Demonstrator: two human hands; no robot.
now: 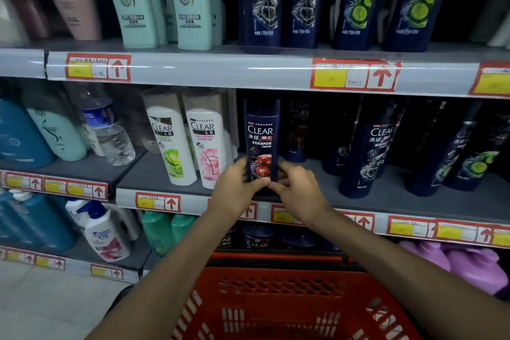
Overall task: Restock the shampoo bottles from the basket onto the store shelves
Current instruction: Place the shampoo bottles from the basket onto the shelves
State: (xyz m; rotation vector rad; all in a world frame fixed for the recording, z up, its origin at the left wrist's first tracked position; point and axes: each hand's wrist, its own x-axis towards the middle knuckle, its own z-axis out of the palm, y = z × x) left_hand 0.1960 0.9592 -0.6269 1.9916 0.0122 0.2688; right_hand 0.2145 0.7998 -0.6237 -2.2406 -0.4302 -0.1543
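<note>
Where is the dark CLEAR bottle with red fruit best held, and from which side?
Hold the dark CLEAR bottle at its lower body, coming from the front. It stands upright at the shelf edge, tall and narrow, and the left hand and right hand grip it this way now.

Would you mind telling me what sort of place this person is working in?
Most likely a shop's toiletries aisle: shelves packed with shampoo bottles, red-and-yellow price tags along the shelf edges, and a red shopping basket below.
</note>
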